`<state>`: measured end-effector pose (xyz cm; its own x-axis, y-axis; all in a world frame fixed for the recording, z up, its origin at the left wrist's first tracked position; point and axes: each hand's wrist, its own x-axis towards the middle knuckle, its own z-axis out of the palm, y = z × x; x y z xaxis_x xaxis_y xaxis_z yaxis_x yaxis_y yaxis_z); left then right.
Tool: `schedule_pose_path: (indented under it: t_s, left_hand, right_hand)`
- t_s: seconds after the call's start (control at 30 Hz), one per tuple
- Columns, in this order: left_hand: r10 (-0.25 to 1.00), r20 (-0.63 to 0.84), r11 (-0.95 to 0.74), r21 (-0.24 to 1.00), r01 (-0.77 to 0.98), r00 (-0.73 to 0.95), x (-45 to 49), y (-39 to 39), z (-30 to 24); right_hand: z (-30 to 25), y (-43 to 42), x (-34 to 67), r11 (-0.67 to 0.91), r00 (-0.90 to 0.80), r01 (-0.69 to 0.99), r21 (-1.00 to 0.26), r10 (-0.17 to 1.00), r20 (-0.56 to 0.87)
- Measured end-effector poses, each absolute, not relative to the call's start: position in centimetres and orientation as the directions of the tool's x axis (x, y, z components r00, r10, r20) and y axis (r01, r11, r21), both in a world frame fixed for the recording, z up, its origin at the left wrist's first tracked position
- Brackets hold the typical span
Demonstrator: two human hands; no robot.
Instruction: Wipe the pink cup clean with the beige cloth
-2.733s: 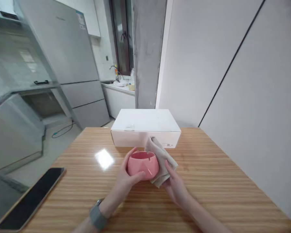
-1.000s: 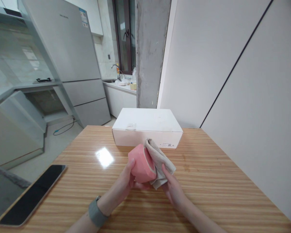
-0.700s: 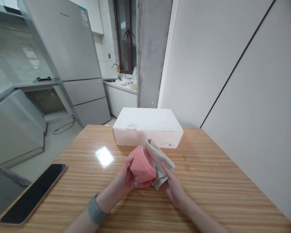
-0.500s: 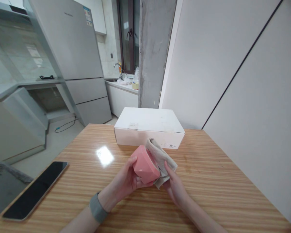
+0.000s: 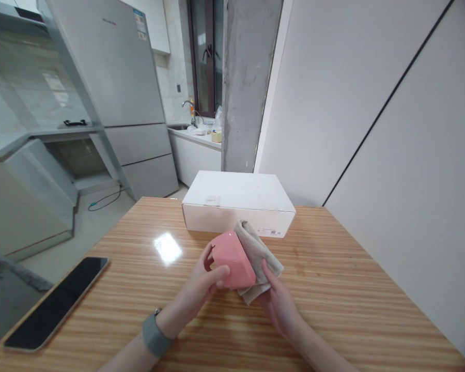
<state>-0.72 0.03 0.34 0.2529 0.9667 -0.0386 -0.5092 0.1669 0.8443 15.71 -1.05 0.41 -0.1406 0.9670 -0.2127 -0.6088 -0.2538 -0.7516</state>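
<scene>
Pink bowl held tilted against a cloth

Pink bowl (image 5: pixel 232 260) sits tipped on its side just above the desk (image 5: pixel 352 294), gripped by the left hand (image 5: pixel 203 285). The right hand (image 5: pixel 279 301) presses a beige cloth (image 5: pixel 257 253) against it. Behind stands a white box (image 5: pixel 236 201); its small label is too blurred to read. A phone (image 5: pixel 58 302) lies far left.

white box (image 5: pixel 238 199) just beyond the hands, phone (image 5: pixel 56 302) far left, bare table (image 5: pixel 352 289) right, wall (image 5: pixel 411 170) close beyond
</scene>
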Motion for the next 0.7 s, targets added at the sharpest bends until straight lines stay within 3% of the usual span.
schedule_pose_path:
  t_s: [0.2, 0.43, 0.7]
  left_hand:
    - [0.992, 0.072, -0.028, 0.927, -0.374, 0.105, 0.0, -0.1, 0.4]
    - [0.994, 0.098, -0.079, 0.959, -0.272, 0.055, 0.4, -0.6, 0.8]
    - [0.985, -0.029, 0.081, 0.947, -0.311, 0.169, -0.1, 0.1, 1.0]
  right_hand:
    - [0.3, -1.1, 15.5, -0.237, -0.170, -0.636, -0.734, 0.971, -0.167]
    - [0.2, -1.4, 15.5, -0.264, -0.181, -0.638, -0.723, 0.965, -0.192]
    - [-0.3, -0.9, 15.8, -0.306, -0.184, -0.673, -0.674, 0.951, -0.248]
